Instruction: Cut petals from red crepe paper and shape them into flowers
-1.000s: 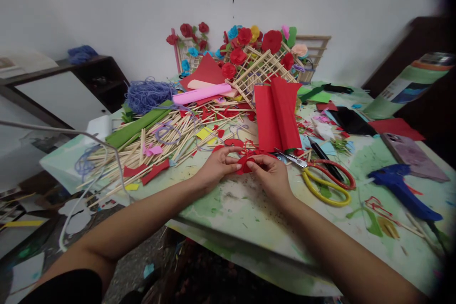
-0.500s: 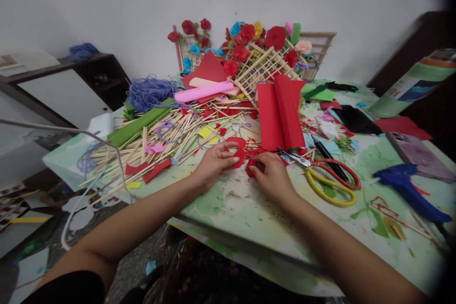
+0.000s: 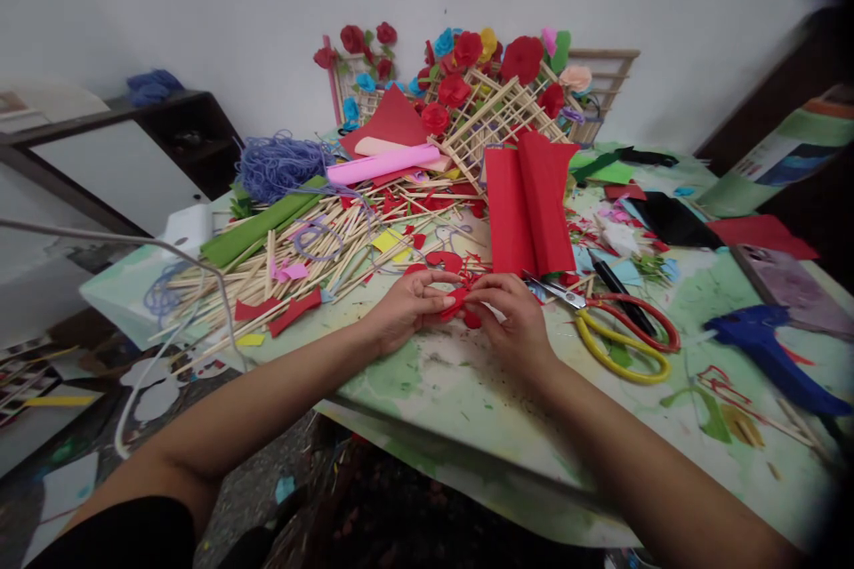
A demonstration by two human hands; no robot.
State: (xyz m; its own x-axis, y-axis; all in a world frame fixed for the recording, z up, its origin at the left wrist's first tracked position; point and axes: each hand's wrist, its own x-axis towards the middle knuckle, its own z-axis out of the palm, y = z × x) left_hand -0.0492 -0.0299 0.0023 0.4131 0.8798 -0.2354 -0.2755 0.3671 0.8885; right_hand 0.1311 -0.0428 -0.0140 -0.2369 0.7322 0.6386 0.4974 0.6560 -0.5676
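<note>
Between my two hands is a small piece of red crepe paper (image 3: pixel 453 303), pinched above the near edge of the table. My left hand (image 3: pixel 408 309) grips its left side between thumb and fingers. The fingertips of my right hand (image 3: pixel 511 311) close on its right side, partly covering it. Just beyond lie more red cut paper pieces (image 3: pixel 444 261) and thin red scraps. A folded red paper sheet (image 3: pixel 530 204) lies behind my right hand. Scissors (image 3: pixel 617 329) with one red and one yellow handle rest right of that hand, beside a black pen (image 3: pixel 620 292).
A blue glue gun (image 3: pixel 777 351) and a phone (image 3: pixel 793 284) lie at the right. Many thin wooden sticks (image 3: pixel 320 258), a green paper roll (image 3: pixel 257 227) and purple yarn (image 3: pixel 284 164) cover the left. Paper flowers (image 3: pixel 522 60) on stick lattices stand at the back. A white cable (image 3: pixel 220 284) crosses at left.
My hands have come together. The red paper piece that was in my right hand is now held between both hands, and my left hand has closed on it. The view has shifted slightly.
</note>
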